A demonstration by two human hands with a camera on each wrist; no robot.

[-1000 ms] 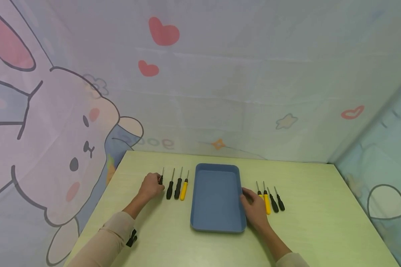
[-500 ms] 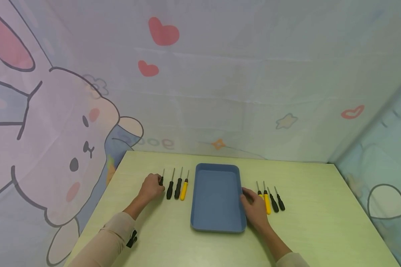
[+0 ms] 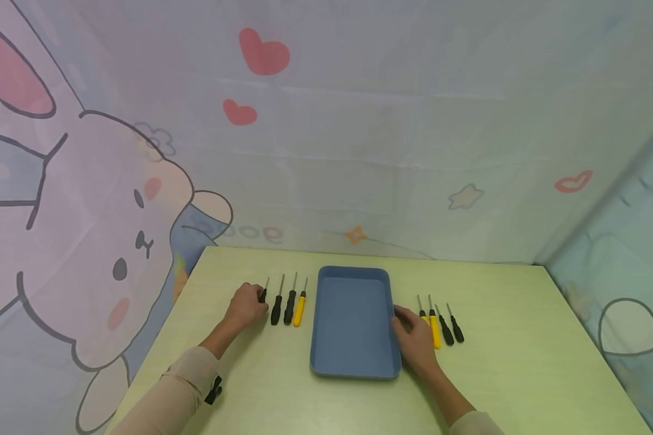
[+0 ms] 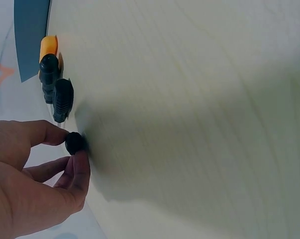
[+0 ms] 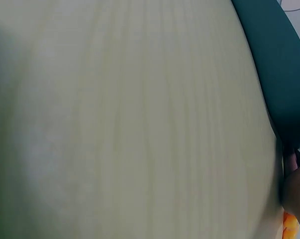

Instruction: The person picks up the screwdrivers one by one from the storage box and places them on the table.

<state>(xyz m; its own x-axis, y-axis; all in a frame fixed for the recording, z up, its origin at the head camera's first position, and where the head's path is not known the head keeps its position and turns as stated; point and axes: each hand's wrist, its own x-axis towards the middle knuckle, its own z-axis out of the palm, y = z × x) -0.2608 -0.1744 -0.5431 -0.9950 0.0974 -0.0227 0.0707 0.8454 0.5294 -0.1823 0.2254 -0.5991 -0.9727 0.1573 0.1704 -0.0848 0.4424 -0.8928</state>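
Note:
With thumb and fingertips, my left hand (image 3: pixel 246 305) pinches the handle of a black screwdriver (image 4: pixel 74 143), whose thin shaft points away from me in the head view. To its right stand in line two black-handled screwdrivers (image 3: pixel 276 309) and a yellow-handled one (image 3: pixel 300 309). A blue-grey rectangular tray (image 3: pixel 354 323) lies in the middle with nothing in it. Against the tray's right side rests my right hand (image 3: pixel 416 344), fingers loosely bent at the rim. The right wrist view shows only a sliver of this hand beside the tray's wall (image 5: pixel 281 74).
Right of the right hand lie two yellow-handled screwdrivers (image 3: pixel 435 332), one partly hidden by the hand, and two black-handled ones (image 3: pixel 457 332). The pale green table (image 3: pixel 283 399) meets a printed cloth backdrop (image 3: pixel 348 133) at its far edge.
The tip of the pinched black screwdriver has shifted slightly right and nearer to me. My left hand has barely moved; the right hand and tray stay put.

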